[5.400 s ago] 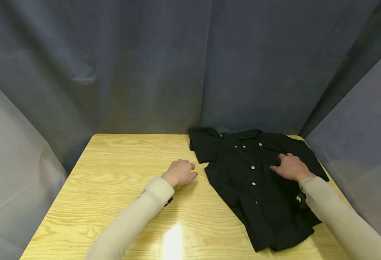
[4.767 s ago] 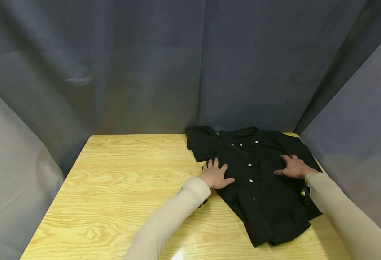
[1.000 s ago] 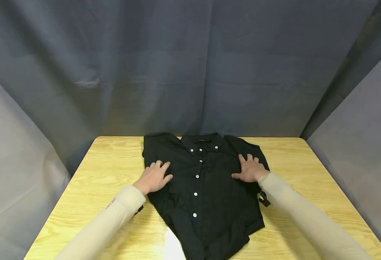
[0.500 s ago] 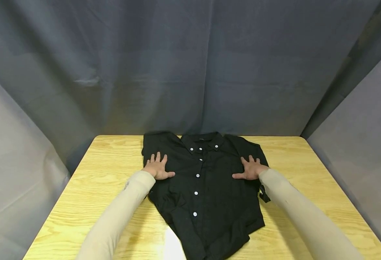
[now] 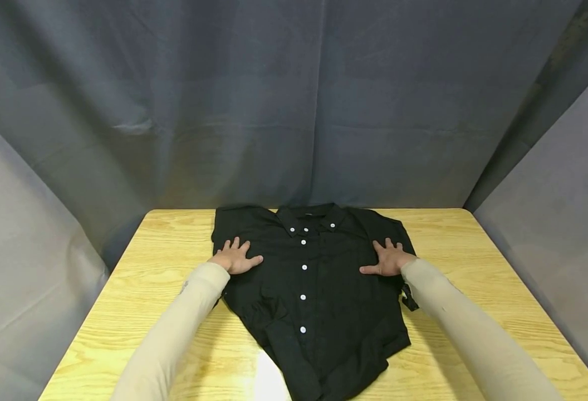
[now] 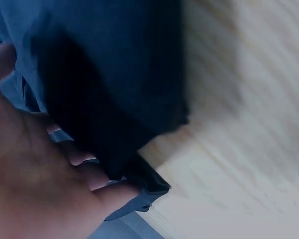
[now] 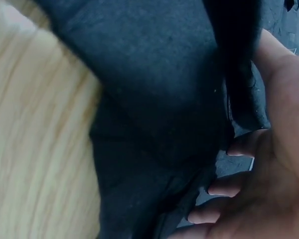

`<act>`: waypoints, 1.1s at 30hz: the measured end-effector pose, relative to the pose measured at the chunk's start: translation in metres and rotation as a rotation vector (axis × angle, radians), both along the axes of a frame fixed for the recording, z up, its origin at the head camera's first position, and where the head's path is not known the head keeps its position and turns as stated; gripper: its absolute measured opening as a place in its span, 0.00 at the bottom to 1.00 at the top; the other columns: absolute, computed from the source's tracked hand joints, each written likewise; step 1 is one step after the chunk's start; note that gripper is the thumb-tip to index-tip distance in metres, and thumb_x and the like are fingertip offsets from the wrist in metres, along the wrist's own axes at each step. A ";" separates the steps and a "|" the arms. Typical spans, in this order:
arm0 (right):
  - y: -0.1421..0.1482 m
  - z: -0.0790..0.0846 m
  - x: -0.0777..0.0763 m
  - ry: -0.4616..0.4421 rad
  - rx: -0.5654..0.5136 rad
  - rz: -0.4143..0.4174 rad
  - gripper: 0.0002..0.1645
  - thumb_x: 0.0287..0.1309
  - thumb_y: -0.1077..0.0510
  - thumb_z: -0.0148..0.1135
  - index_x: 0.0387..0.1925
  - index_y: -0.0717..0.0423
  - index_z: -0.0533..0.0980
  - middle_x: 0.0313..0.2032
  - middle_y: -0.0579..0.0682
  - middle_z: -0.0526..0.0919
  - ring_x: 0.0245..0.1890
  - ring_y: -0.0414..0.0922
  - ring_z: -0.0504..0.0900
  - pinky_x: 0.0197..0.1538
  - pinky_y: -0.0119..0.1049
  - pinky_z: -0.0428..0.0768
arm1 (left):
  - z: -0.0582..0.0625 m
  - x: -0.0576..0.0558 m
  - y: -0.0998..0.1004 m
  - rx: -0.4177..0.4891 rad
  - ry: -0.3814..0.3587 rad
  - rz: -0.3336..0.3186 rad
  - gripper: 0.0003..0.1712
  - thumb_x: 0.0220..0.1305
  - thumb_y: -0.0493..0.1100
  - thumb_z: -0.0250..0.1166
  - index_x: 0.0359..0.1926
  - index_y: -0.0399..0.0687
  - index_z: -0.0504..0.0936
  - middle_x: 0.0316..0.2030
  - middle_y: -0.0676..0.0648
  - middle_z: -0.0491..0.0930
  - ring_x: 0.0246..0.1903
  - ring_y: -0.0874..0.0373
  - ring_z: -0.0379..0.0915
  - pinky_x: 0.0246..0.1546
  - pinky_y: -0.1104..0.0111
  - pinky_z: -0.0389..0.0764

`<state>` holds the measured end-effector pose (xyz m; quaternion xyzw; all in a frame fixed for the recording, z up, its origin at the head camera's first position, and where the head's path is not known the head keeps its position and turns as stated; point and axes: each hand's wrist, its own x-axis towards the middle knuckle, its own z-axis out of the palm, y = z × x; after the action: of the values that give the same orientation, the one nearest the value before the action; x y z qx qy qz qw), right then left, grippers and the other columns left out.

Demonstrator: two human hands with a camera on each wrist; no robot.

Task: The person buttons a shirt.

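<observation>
A black short-sleeved button-up shirt [image 5: 334,289] lies front side up at the middle of the table, collar toward the back edge, white buttons down its front. Wrinkles show at its lower left, and its hem narrows toward me. On the shirt's left chest side rests my left hand [image 5: 235,258], fingers spread and straight. My right hand [image 5: 388,260] lies spread on the right side, near the sleeve. Dark cloth also shows around the left palm [image 6: 35,174] in the left wrist view and beside the right fingers [image 7: 228,185] in the right wrist view.
The light wooden table [image 5: 474,267] extends to both sides of the shirt. A dark grey curtain [image 5: 234,111] hangs right behind its back edge. Pale grey panels [image 5: 18,267] stand at the left and right. A bright glare spot lies at the front.
The shirt has come from the table's right side to its middle, with both hands on it. In the last second the left hand spread its fingers and shifted slightly; the right hand barely moved.
</observation>
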<state>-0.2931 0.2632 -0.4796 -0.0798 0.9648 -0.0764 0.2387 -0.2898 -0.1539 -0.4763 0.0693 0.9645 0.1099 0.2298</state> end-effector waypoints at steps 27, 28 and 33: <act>-0.003 0.000 -0.037 -0.029 -0.047 -0.023 0.71 0.43 0.24 0.61 0.72 0.62 0.41 0.68 0.75 0.34 0.62 0.79 0.33 0.57 0.73 0.45 | 0.001 -0.015 0.009 -0.118 0.008 0.187 0.63 0.47 0.70 0.66 0.75 0.54 0.41 0.70 0.29 0.33 0.68 0.31 0.31 0.62 0.42 0.52; -0.003 0.001 -0.037 -0.034 -0.042 -0.025 0.70 0.44 0.25 0.61 0.72 0.61 0.41 0.68 0.74 0.34 0.62 0.79 0.33 0.57 0.73 0.46 | 0.002 -0.014 0.009 -0.117 0.009 0.185 0.63 0.48 0.71 0.66 0.75 0.54 0.41 0.70 0.29 0.33 0.68 0.31 0.31 0.62 0.42 0.52; 0.000 -0.001 -0.042 -0.025 -0.040 -0.023 0.69 0.45 0.25 0.61 0.73 0.59 0.40 0.69 0.73 0.34 0.62 0.80 0.34 0.55 0.73 0.50 | 0.005 -0.013 0.008 -0.128 0.009 0.183 0.63 0.48 0.71 0.65 0.75 0.55 0.41 0.71 0.30 0.33 0.69 0.32 0.31 0.63 0.43 0.51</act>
<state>-0.3352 0.2629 -0.4803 -0.0725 0.9609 -0.0997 0.2481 -0.3028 -0.1463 -0.4717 -0.0335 0.9729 0.0685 0.2183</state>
